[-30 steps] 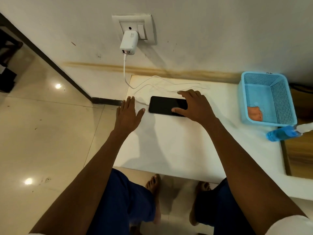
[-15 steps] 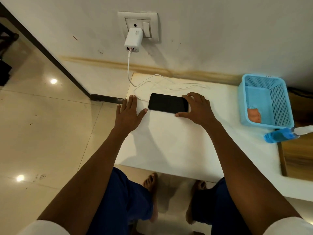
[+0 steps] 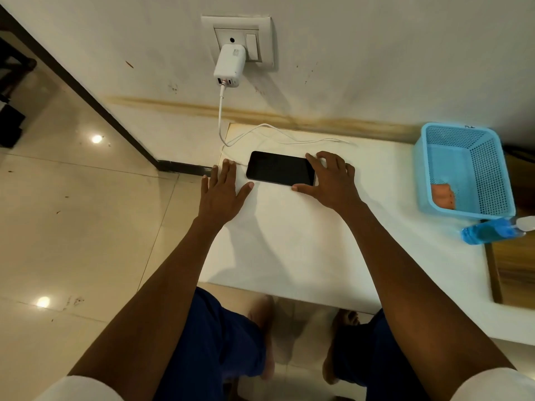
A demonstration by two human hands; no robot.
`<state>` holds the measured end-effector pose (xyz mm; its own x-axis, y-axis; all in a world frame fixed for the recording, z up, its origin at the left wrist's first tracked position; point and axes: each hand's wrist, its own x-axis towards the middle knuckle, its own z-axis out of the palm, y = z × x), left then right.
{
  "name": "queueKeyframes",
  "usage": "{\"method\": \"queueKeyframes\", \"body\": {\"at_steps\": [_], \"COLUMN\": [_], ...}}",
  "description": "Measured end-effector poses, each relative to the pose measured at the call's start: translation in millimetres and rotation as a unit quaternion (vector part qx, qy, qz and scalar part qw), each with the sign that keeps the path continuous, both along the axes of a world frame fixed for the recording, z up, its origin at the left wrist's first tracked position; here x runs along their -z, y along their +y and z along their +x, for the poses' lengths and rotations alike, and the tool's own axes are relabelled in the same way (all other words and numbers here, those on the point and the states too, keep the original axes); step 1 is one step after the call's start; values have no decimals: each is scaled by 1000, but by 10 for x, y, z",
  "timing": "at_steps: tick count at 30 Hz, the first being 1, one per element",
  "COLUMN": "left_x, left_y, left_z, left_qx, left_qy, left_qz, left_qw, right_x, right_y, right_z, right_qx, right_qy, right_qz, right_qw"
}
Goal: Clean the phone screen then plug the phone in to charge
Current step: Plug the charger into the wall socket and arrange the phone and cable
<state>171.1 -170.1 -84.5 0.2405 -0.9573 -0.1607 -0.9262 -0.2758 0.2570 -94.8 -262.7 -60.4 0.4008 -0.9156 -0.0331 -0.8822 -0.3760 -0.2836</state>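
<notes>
A black phone [image 3: 279, 168] lies screen up, lengthwise, on the white table [image 3: 289, 241]. My right hand [image 3: 333, 180] is at its right end, with fingertips on the far corner and the thumb on the near corner. My left hand [image 3: 223, 192] lies flat with fingers spread on the table's left edge, just left of the phone, holding nothing. A white charger [image 3: 230, 65] sits in the wall socket [image 3: 260, 27]. Its white cable [image 3: 220, 117] drops to the table, loops behind the phone and runs toward my left fingertips; whether it is plugged into the phone is hidden.
A light blue mesh basket [image 3: 489, 175] stands at the table's right end with an orange cloth [image 3: 441, 195] inside. A blue spray bottle [image 3: 489, 231] lies in front of it. The tiled floor is to the left; my legs are below the table's near edge.
My right hand has slid right, off the screen, to the phone's right end. The left hand has stayed beside the phone. The view has shifted slightly.
</notes>
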Motion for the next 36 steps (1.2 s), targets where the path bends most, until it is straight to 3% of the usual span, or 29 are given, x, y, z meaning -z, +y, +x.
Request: {"method": "queueKeyframes", "body": {"at_steps": [36], "left_x": [-68], "left_y": [-27], "left_z": [-131], "left_qx": [31], "left_qy": [3], "left_qz": [-10], "left_qw": [999], "right_x": [-4], "right_y": [-124], "right_z": [-166], "right_qx": [-7], "right_qy": [-23], "right_qz": [49], "right_qw": [998]}}
